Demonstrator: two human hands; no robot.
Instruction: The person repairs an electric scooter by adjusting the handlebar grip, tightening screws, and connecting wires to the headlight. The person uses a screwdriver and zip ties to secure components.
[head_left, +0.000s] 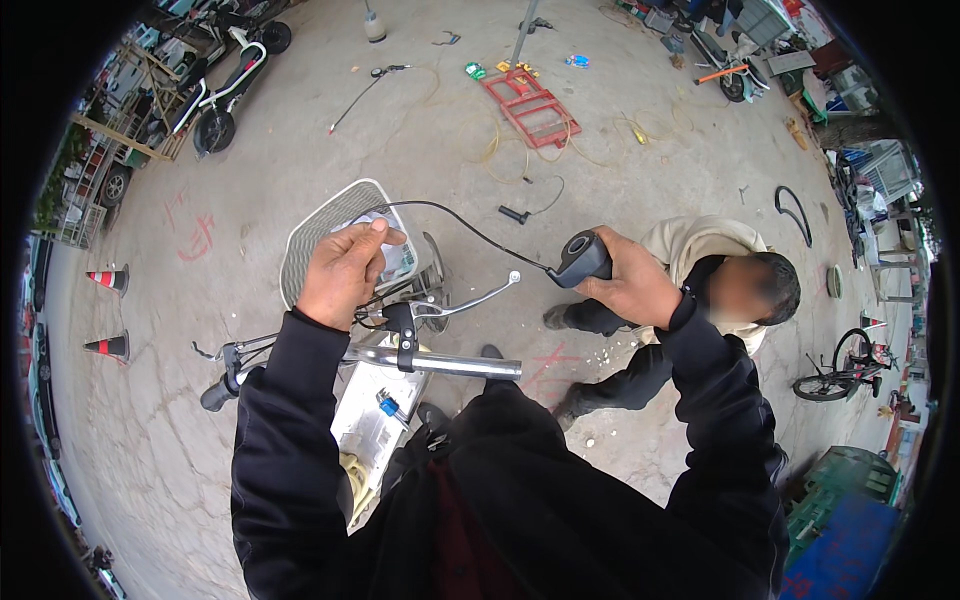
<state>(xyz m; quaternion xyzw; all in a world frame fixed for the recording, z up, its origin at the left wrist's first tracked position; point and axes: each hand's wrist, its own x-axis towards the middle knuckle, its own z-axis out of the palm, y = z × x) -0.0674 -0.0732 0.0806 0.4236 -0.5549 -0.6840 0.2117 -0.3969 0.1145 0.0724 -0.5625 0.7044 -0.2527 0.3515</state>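
Above the bare handlebar (440,362), the right hand (632,285) is clamped on a grey throttle grip (582,258); the left hand (343,272) pinches a pale rag (385,240). The black cable (450,215) could snag the brake lever (470,298) if tugged.

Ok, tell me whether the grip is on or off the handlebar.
Off. The right hand holds the grip above the handlebar, whose end is bare.

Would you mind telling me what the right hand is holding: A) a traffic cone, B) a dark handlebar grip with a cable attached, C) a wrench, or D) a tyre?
B: the right hand holds a dark grip, with a black cable running from it toward the basket.
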